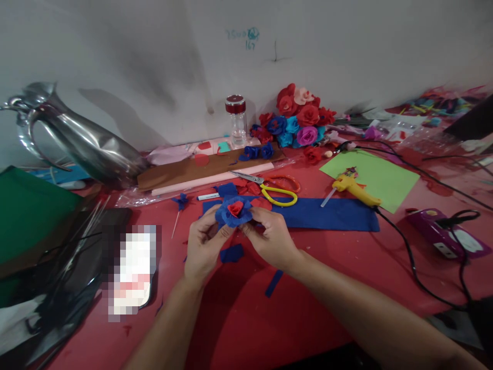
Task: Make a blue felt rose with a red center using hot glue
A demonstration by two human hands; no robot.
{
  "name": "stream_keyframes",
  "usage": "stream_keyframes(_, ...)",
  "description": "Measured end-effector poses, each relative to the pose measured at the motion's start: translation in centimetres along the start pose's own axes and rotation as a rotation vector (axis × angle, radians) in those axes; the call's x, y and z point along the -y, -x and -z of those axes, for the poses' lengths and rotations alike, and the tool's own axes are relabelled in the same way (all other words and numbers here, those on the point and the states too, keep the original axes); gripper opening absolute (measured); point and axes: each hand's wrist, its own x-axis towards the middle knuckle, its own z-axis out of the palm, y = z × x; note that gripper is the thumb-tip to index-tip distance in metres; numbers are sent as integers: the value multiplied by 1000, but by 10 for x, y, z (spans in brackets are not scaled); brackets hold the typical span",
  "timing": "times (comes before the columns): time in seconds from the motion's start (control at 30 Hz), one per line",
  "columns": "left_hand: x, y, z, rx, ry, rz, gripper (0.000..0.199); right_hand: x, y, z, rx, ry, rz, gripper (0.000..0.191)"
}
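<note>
A paper flower (233, 211) with blue outer petals and a red centre is held up above the red table. My left hand (204, 241) pinches its left side, and my right hand (271, 234) pinches its right side, thumbs close together below the bloom. Behind the flower lies a strip of blue paper (327, 216). Just beyond it are scissors (279, 195) with yellow and red handles, and a white marker (208, 197). Small blue paper scraps (232, 253) rest under my hands. The flower's underside is hidden.
A yellow glue gun (356, 191) lies on green paper (400, 177), its cord running to a purple power strip (449, 234). Finished paper flowers (304, 118) are heaped by the wall near a glass jar (239, 126). On the left are a metal jug (84, 133) and a blurred phone (134, 267).
</note>
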Motion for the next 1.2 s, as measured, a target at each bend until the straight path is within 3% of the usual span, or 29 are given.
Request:
stream_keyframes(0.77, 2, 1, -3, 31, 32, 83, 16, -2, 1, 1, 14, 6, -12, 14)
stream_keyframes(1.2, 4, 1, -3, -11, 81, 130, 11, -1, 2, 0, 52, 7, -1, 12)
